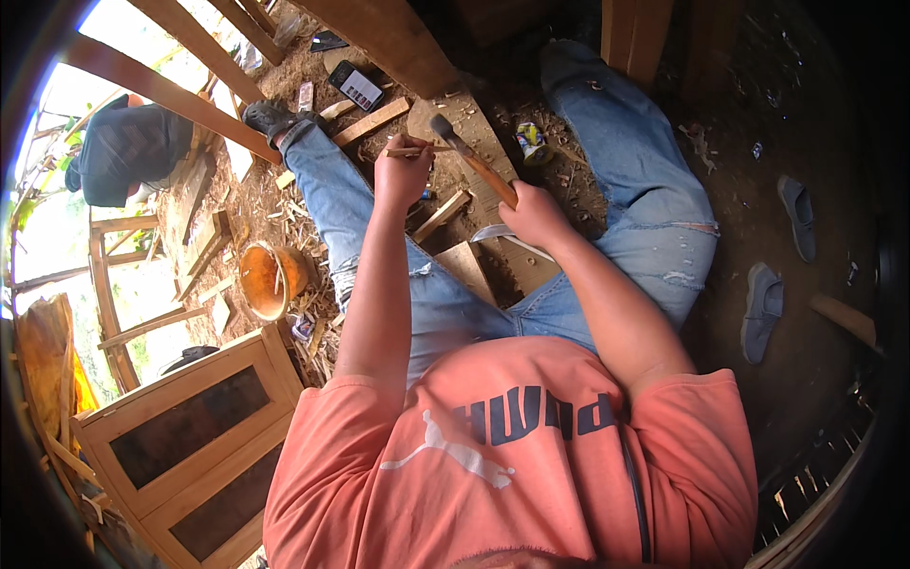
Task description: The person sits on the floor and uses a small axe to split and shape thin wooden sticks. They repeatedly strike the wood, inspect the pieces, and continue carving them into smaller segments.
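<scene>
My left hand [403, 178] is closed round a thin wooden stick [409, 152], whose narrow end points right over a plank. My right hand [536, 222] grips a hammer [488, 175] by its wooden handle, with the dark, blunt head up beside the stick's end. Whether the head touches the stick, I cannot tell. Beneath both hands, between my legs, lies the wide wooden plank [479, 119]. A pale curved strip [493, 231] sits just below my right hand, and a short wood offcut [442, 215] lies below my left hand.
An orange bucket [269, 281] stands left of my leg among shavings. A phone [356, 85] and a yellow packet [533, 144] lie ahead. A panelled wooden frame [190, 441] is at lower left, loose slippers [761, 313] at right. Another person [133, 152] bends over at far left.
</scene>
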Action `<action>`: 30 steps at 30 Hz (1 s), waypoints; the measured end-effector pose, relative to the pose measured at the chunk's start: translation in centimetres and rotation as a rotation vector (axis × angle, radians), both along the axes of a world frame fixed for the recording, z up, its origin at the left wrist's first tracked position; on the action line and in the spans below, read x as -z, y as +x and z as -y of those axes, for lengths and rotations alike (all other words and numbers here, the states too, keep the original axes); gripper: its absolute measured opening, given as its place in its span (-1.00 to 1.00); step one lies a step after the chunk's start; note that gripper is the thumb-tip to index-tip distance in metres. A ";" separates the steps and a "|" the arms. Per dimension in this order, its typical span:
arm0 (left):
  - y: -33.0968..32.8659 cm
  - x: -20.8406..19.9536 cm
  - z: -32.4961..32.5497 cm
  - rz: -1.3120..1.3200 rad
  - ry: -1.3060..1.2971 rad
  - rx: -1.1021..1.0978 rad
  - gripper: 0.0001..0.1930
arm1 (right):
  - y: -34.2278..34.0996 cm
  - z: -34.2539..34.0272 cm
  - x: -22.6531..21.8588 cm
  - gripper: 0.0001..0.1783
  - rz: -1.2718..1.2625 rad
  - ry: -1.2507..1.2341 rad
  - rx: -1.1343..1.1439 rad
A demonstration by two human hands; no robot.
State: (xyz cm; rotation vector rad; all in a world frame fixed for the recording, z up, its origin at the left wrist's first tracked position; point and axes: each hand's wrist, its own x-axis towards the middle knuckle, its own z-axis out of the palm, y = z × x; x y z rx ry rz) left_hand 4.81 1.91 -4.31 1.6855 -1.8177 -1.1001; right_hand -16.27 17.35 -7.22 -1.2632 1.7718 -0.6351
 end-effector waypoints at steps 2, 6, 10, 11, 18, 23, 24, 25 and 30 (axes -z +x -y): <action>0.0 -0.3 0.2 0.007 0.011 0.007 -0.84 | 0.1 -0.4 1.6 -0.58 -0.048 -0.002 0.018; 0.4 0.2 0.3 -0.036 -0.007 0.023 -0.85 | -0.1 -0.4 1.7 -0.59 -0.033 -0.030 0.027; -0.2 -0.1 0.2 0.017 -0.017 0.009 -0.86 | 0.1 -0.2 -0.4 -0.62 -0.016 -0.057 -0.012; 0.0 0.1 0.2 -0.002 -0.004 0.004 -0.85 | 0.1 -0.1 -0.6 -0.62 -0.017 -0.050 -0.027; 0.8 1.2 0.6 -0.041 -0.009 0.008 -0.83 | -0.2 -0.2 1.4 -0.61 -0.044 -0.018 0.028; 0.7 1.7 0.7 -0.053 -0.023 -0.037 -0.81 | 0.2 0.0 1.4 -0.60 0.021 0.009 -0.024; 0.9 1.9 0.6 -0.072 -0.010 -0.049 -0.81 | 0.3 -0.2 1.9 -0.60 -0.001 0.004 -0.009; 0.9 1.9 0.7 -0.093 0.000 -0.060 -0.80 | 0.3 -0.3 2.3 -0.60 -0.027 -0.004 0.007; 0.9 1.4 0.4 -0.083 0.000 -0.060 -0.80 | 0.0 0.0 2.1 -0.60 0.017 -0.009 0.065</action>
